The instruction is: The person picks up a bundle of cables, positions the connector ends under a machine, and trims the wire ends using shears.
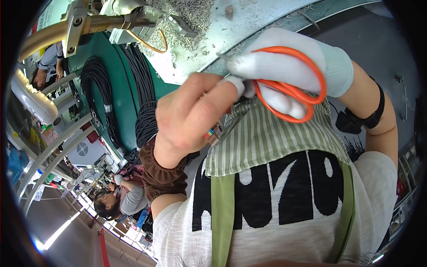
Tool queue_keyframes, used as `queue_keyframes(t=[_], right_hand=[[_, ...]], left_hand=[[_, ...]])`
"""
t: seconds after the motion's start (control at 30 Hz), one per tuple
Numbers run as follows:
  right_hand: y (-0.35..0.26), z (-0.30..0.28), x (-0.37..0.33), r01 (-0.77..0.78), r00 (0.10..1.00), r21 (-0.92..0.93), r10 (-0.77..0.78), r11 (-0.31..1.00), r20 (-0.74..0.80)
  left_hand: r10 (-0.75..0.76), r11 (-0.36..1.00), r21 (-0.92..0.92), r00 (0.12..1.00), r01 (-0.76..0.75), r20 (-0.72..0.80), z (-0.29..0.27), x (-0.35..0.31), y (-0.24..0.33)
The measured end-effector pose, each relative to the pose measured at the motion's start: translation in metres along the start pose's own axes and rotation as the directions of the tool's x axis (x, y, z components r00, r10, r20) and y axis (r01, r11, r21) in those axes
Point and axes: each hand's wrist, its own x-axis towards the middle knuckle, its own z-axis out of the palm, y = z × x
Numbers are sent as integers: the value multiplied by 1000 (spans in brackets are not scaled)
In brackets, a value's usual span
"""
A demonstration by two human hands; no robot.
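In front of the striped apron, my right hand (284, 66), in a white glove, is closed on a pair of scissors (289, 90) with orange loop handles. The blades are mostly hidden between the two hands. My left hand (189, 113) is bare apart from a white fingertip cover and meets the right hand at the fingertips. Its fingers are curled around a small connector with coloured wires (212, 134), which pokes out below them. Most of that piece is covered by the hand, and some blur lies on the glove's fingertips.
Bundles of black cable (98, 84) lie on a green work surface (120, 95) to the left. Many small cut bits (191, 42) cover a pale board (231, 33) under a machine with a brass-coloured tube (49, 38). Other people (126, 200) sit farther left.
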Motion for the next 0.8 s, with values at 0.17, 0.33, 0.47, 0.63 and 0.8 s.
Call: queue_keyframes(t=[0.17, 0.33, 0.47, 0.63, 0.8], right_hand=[[-8, 29, -5, 50, 998, 7, -50, 999, -45], [11, 28, 16, 321, 519, -933, -854, 161, 31], [13, 19, 20, 148, 371, -989, -926, -9, 64], [25, 22, 16, 6, 516, -996, -852, -92, 82], [21, 27, 13, 196, 642, -955, -766, 222, -46]], left_hand=[[-629, 391, -875, 777, 285, -28, 15, -22, 21], [-789, 237, -902, 613, 360, 37, 2, -1, 17], [-796, 520, -691, 578, 502, -179, 6, -7, 10], [-768, 534, -705, 617, 466, -174, 11, -8, 9], [-598, 772, -508, 705, 381, -380, 33, -1, 12]])
